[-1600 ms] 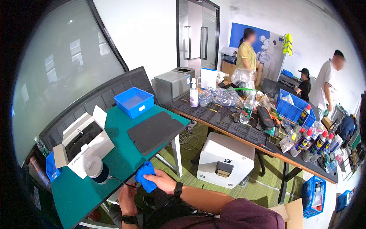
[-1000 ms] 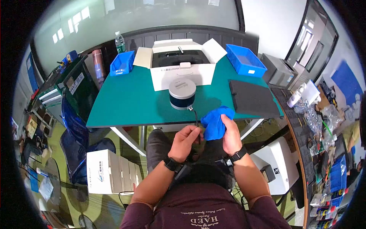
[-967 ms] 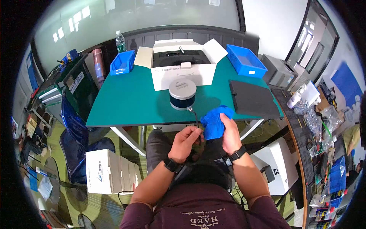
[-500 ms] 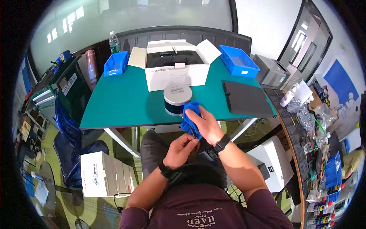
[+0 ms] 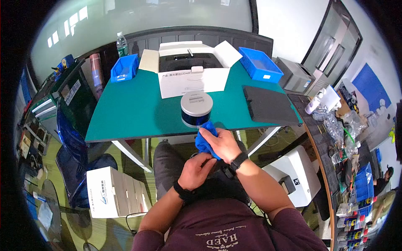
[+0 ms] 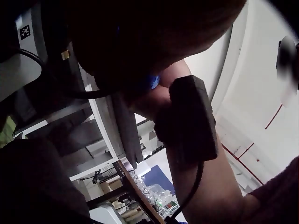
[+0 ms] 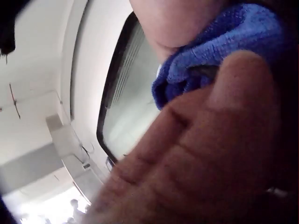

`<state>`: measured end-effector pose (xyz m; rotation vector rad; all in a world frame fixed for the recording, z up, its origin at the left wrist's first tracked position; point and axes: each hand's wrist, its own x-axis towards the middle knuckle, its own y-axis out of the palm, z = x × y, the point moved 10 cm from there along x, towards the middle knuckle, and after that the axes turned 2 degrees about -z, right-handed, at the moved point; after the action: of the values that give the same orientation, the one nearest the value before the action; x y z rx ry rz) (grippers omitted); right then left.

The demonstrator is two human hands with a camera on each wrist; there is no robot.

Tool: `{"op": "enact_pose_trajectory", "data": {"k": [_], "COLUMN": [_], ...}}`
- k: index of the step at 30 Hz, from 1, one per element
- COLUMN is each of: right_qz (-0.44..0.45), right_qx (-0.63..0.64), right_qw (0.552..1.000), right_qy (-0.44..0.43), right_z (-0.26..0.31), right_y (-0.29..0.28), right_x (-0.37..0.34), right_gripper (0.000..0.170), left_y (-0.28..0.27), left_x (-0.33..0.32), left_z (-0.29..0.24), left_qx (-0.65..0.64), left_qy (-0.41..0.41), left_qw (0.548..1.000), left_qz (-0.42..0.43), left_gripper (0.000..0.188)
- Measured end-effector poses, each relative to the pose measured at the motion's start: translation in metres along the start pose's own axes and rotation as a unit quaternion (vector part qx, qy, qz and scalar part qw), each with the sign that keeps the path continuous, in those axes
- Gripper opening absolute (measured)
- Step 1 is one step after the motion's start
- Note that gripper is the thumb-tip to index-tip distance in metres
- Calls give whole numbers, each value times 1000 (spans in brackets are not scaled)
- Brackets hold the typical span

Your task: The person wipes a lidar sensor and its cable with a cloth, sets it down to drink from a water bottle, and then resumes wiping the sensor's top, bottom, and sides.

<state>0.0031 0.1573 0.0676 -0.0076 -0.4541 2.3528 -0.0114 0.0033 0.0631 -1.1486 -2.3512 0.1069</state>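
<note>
Close to the front edge of the green desk (image 5: pixel 125 113), a round machine (image 5: pixel 196 108) with a silver top stands upright by itself, which leaves both hands free. The right hand (image 5: pixel 226 145) grips a blue cloth (image 5: pixel 202 144), bunched up small, right beside the low part of the machine. The left hand (image 5: pixel 196 169) is just below the cloth with its fingers bent. From the left wrist, I see a black cord (image 6: pixel 88 94) run up to that hand, so the fingers seem to pinch it. My guess is that one hand holds the cord steady so the cloth can wrap round it and rub it. The cloth and right hand hide the spot where a cord could join the machine.

Behind the machine sits an open white box (image 5: pixel 171 86), its flaps spread wide and dark foam (image 5: pixel 176 65) inside. It would be in the way if the machine got pushed back. A flat black pad (image 5: pixel 270 104) lies on the right, with a blue tray (image 5: pixel 274 77) past it. A blue bin (image 5: pixel 130 72) is far over on the left. White cartons (image 5: pixel 100 194) stand on the floor, where a foot could bump them.
</note>
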Motion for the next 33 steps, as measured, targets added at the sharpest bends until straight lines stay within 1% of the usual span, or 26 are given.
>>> {"op": "enact_pose_trajectory", "data": {"k": [2,3,4,5,6,7,9,11,13,14,15,17,18,19,20,21,23,24,25,26,27,29,30,31,32,33], "right_qz": [93,88,116,143,157,157,166,169,143,150,150,161,161,161,157,148,113,144,119,138,114,115,116,122,110,110], "right_qx": [115,115,185,254,217,195,216,239,254,237,228,223,190,192,139,84,-39,-129,-182,-200,-194,-212,-211,-208,-209,-180], "right_qw": [983,983,966,943,947,952,945,936,941,945,950,948,955,955,969,980,993,981,975,968,971,965,963,960,961,972], "right_qy": [110,112,137,159,177,176,181,195,173,168,154,160,160,159,131,102,22,18,-52,-67,-79,-99,-119,-143,-141,-102], "right_z": [-7,-2,2,6,-6,-14,-19,-18,-11,-14,-11,-9,-15,-17,-18,-19,-28,-7,3,15,12,9,19,33,33,26], "right_y": [16,15,24,32,36,41,51,52,49,49,46,42,40,41,39,35,32,29,29,29,29,37,34,33,30,29], "right_x": [-8,-12,-16,-17,-13,-8,-7,-12,-13,-12,-11,-14,-11,-9,-5,-1,15,13,15,13,16,22,16,10,10,11], "right_gripper": [49,49,42,36,35,33,32,30,36,33,33,32,36,36,39,42,54,58,52,53,54,55,54,54,54,53], "left_y": [0,1,1,2,4,5,4,-3,-11,-27,-45,-85,-99,-111,-109,-112,-82,-72,-63,-59,-56,-50,-47,-43,-38,-32], "left_x": [0,-1,-1,-1,-1,-2,-4,-2,3,8,13,21,30,40,51,57,76,82,83,86,89,90,90,90,90,91], "left_z": [-3,-3,-4,-10,-16,-16,-25,-30,-27,-35,-31,-34,-52,-70,-77,-80,-98,-91,-86,-81,-84,-85,-82,-85,-85,-85], "left_qx": [7,16,15,28,40,37,37,45,127,100,94,84,138,191,254,251,403,427,452,421,429,458,475,469,484,502], "left_qy": [-9,-21,-17,14,46,52,98,97,58,79,25,18,61,104,127,132,224,226,244,253,252,285,291,304,319,329], "left_qw": [1000,999,999,999,998,998,994,994,988,992,995,990,977,957,944,945,885,875,858,871,867,842,830,829,814,798], "left_qz": [12,20,23,24,25,30,29,20,66,17,0,-113,-153,-192,-166,-163,-71,-36,-15,-10,4,13,8,14,31,46], "left_gripper": [12,11,11,11,10,10,15,14,12,14,14,18,26,35,64,64,81,88,88,91,94,93,88,88,87,86]}}
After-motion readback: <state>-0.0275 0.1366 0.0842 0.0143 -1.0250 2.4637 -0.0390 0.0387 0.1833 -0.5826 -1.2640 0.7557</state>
